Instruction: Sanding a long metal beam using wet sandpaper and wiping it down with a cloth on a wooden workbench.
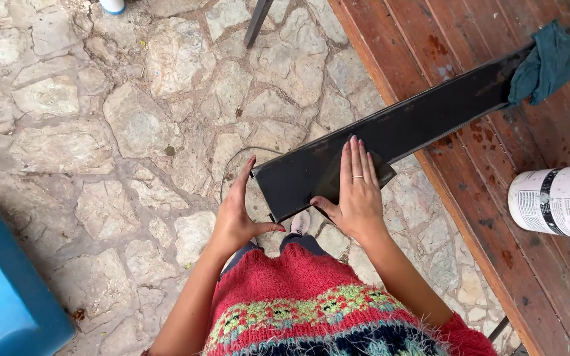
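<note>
Setting: outdoor work area at a home, patio or yard. Ground is irregular flagstone paving [133, 118] with mortar joints and scattered debris. At right, a worn red-brown plank table [496, 165] with flaking stain serves as a bench. On it: a long black metal bar [430, 115], a teal rag [545, 62], a white paint can [555, 201]. Blue plastic object [4, 283] at lower left.

A white cylindrical can [557, 201] lies on its side at the right edge of the view, resting on the reddish wooden bench [496, 171]. Its paper label [565, 198] is white with a dark vertical band and small print, smeared and stained; the can's far end is cut off by the frame.
</note>
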